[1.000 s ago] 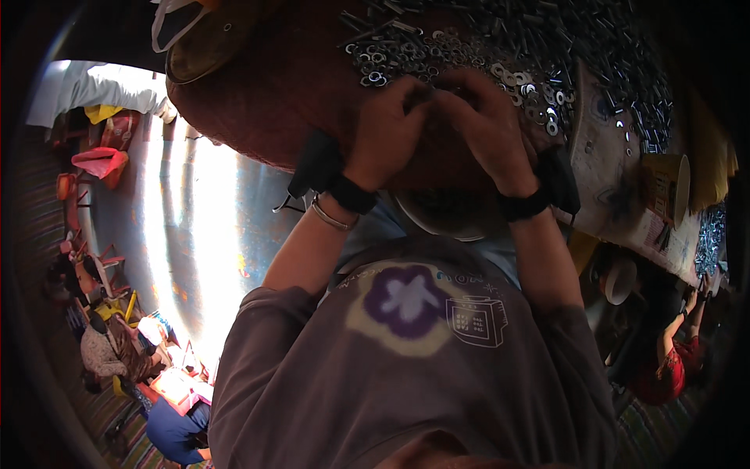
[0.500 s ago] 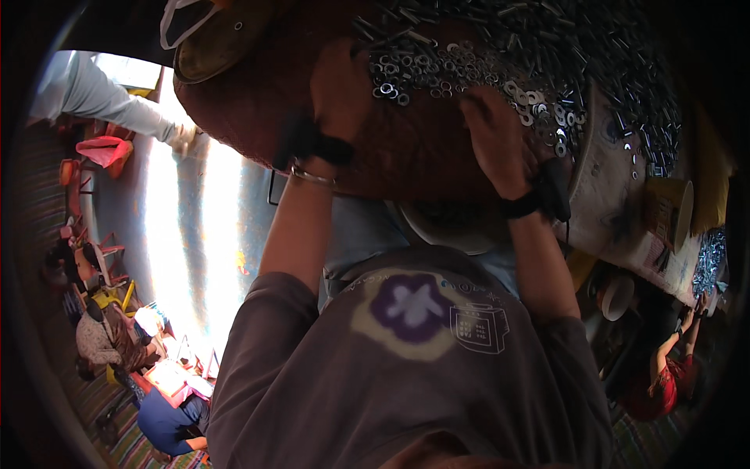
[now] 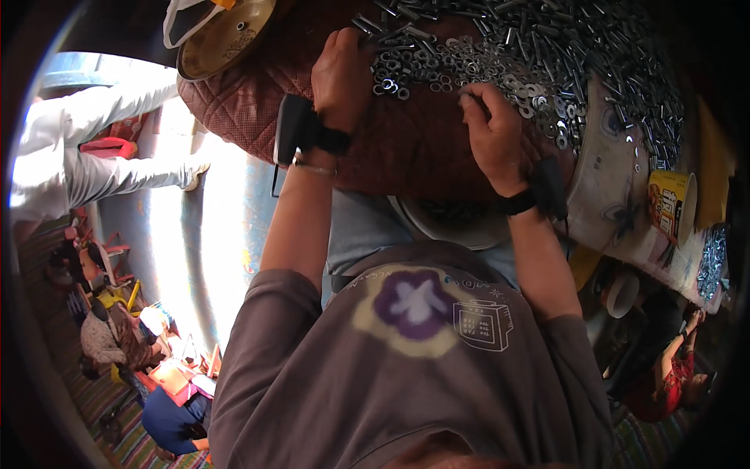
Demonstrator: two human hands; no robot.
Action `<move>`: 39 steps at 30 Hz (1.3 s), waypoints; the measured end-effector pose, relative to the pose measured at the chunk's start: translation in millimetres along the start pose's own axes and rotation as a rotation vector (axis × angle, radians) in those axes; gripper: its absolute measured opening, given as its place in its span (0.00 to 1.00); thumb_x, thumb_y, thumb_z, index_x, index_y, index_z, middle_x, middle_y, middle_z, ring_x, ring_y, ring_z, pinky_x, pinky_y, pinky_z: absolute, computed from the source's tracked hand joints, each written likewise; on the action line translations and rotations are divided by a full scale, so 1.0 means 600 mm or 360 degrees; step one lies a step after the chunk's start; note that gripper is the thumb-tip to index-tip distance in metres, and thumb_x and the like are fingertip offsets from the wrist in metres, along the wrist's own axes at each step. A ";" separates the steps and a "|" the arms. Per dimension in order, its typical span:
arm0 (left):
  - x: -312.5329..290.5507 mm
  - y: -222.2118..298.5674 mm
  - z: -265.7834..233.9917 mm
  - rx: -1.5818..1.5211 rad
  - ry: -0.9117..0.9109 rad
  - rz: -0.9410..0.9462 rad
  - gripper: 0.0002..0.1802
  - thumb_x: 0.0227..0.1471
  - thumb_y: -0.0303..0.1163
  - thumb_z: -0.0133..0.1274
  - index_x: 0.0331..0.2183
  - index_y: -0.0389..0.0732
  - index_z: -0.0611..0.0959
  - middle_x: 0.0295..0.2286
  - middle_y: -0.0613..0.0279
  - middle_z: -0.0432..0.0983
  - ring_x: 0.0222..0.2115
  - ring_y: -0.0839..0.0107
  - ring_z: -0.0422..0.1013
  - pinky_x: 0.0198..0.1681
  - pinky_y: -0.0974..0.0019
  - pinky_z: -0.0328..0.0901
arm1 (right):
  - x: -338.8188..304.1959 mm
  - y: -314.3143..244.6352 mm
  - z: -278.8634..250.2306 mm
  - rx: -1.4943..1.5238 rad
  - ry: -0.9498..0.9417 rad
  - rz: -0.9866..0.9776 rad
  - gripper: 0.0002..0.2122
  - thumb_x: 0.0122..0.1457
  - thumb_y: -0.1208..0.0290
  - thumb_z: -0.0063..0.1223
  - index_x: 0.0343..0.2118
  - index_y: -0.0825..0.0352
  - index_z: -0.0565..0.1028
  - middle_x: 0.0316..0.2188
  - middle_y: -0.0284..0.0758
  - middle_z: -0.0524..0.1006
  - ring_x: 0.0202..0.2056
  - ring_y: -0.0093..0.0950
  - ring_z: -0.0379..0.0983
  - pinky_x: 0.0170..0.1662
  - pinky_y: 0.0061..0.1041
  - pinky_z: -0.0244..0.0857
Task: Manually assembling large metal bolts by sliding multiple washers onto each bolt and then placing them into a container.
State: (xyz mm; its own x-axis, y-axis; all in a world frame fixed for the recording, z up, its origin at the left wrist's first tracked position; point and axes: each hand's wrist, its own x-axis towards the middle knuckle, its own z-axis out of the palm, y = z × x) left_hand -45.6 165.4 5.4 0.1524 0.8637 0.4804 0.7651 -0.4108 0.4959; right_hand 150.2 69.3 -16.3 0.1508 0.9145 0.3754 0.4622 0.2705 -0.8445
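Observation:
My left hand [image 3: 341,78] rests at the left edge of a heap of small metal parts, its fingers curled down beside some short metal rods [image 3: 416,33]. What its fingertips hold, if anything, is hidden. To the right, my right hand [image 3: 495,134] has thumb and forefinger drawn together just below a spread of flat washers [image 3: 517,84]; whatever is between them is too small to make out. Between the hands lie several loose rings or nuts [image 3: 389,86] on the dark red quilted cloth [image 3: 422,148]. Both wrists carry black strapped devices.
A round brass-coloured dish [image 3: 223,43] stands at the upper left. A yellow paper tub [image 3: 670,207] sits on the pale cloth at right, near a bluish heap of metal parts [image 3: 709,262]. A basin [image 3: 461,234] is below the quilted edge. Other people work at both sides.
The picture has become brighter. A person in white trousers has come further into view at left. My left hand has shifted slightly away from me; my right hand stays nearly in place.

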 end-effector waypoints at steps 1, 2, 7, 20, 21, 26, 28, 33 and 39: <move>-0.006 0.016 -0.008 -0.0103 0.0060 0.0069 0.08 0.48 0.28 0.51 0.33 0.37 0.75 0.32 0.50 0.73 0.34 0.47 0.71 0.34 0.55 0.66 | 0.000 -0.007 -0.003 -0.0004 0.0008 0.0001 0.05 0.55 0.77 0.50 0.35 0.69 0.72 0.25 0.39 0.74 0.27 0.32 0.73 0.31 0.26 0.66; -0.015 0.033 -0.011 -0.0110 0.0057 0.0078 0.08 0.48 0.28 0.51 0.33 0.37 0.75 0.32 0.50 0.73 0.34 0.47 0.71 0.34 0.55 0.66 | 0.002 -0.022 -0.006 0.0077 0.0033 0.0049 0.06 0.55 0.77 0.50 0.36 0.69 0.72 0.24 0.38 0.74 0.26 0.28 0.72 0.30 0.24 0.65; -0.075 0.096 -0.017 -0.0710 -0.0541 0.0006 0.11 0.48 0.28 0.54 0.36 0.36 0.76 0.29 0.51 0.75 0.29 0.59 0.73 0.32 0.65 0.66 | 0.014 -0.068 -0.033 0.0196 -0.0157 0.0093 0.07 0.56 0.77 0.51 0.38 0.69 0.73 0.22 0.34 0.74 0.24 0.19 0.70 0.28 0.19 0.63; -0.106 0.119 -0.017 -0.1821 -0.0731 -0.0551 0.10 0.53 0.24 0.49 0.40 0.33 0.75 0.27 0.65 0.74 0.24 0.82 0.68 0.27 0.78 0.65 | -0.017 -0.085 -0.098 0.1045 0.0058 0.0548 0.05 0.58 0.76 0.47 0.37 0.68 0.71 0.25 0.33 0.75 0.23 0.16 0.68 0.25 0.15 0.62; -0.106 0.125 -0.017 -0.1913 -0.0731 -0.0548 0.11 0.53 0.24 0.48 0.40 0.32 0.74 0.26 0.65 0.74 0.23 0.81 0.68 0.26 0.78 0.65 | -0.018 -0.089 -0.101 0.1042 0.0062 0.0551 0.05 0.58 0.76 0.47 0.37 0.68 0.71 0.25 0.33 0.75 0.23 0.16 0.68 0.25 0.15 0.62; -0.113 0.151 -0.034 -0.1990 -0.0789 -0.0630 0.13 0.55 0.24 0.47 0.43 0.33 0.72 0.28 0.63 0.75 0.25 0.79 0.70 0.27 0.76 0.66 | -0.024 -0.107 -0.112 0.1188 0.0128 0.0496 0.06 0.58 0.75 0.48 0.37 0.69 0.71 0.26 0.35 0.75 0.23 0.17 0.68 0.25 0.15 0.62; -0.116 0.152 -0.034 -0.2067 -0.0806 -0.0660 0.13 0.55 0.24 0.46 0.43 0.33 0.72 0.29 0.63 0.75 0.26 0.79 0.70 0.28 0.76 0.66 | -0.024 -0.109 -0.114 0.1190 0.0112 0.0484 0.06 0.58 0.75 0.48 0.37 0.69 0.71 0.26 0.35 0.75 0.23 0.17 0.68 0.25 0.15 0.62; -0.120 0.162 -0.041 -0.1969 -0.0812 -0.0591 0.14 0.55 0.25 0.47 0.44 0.34 0.71 0.29 0.62 0.75 0.27 0.79 0.70 0.29 0.76 0.66 | -0.031 -0.111 -0.113 0.1180 0.0092 0.0479 0.06 0.57 0.75 0.48 0.37 0.70 0.71 0.26 0.35 0.75 0.23 0.17 0.69 0.26 0.15 0.62; -0.121 0.151 -0.031 -0.1960 -0.0646 -0.0548 0.09 0.53 0.24 0.49 0.39 0.36 0.75 0.29 0.65 0.75 0.28 0.82 0.70 0.32 0.78 0.66 | -0.038 -0.106 -0.113 0.1153 0.0009 0.0480 0.06 0.57 0.75 0.48 0.37 0.69 0.72 0.25 0.34 0.75 0.23 0.17 0.69 0.25 0.16 0.62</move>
State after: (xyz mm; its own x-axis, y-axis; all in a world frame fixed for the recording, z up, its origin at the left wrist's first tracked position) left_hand 1.0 60.0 28.5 0.4052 0.9123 0.0594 -0.2227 0.0354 0.9742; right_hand 176.8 10.8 54.6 0.1846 0.9786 0.0906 -0.2847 0.1415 -0.9481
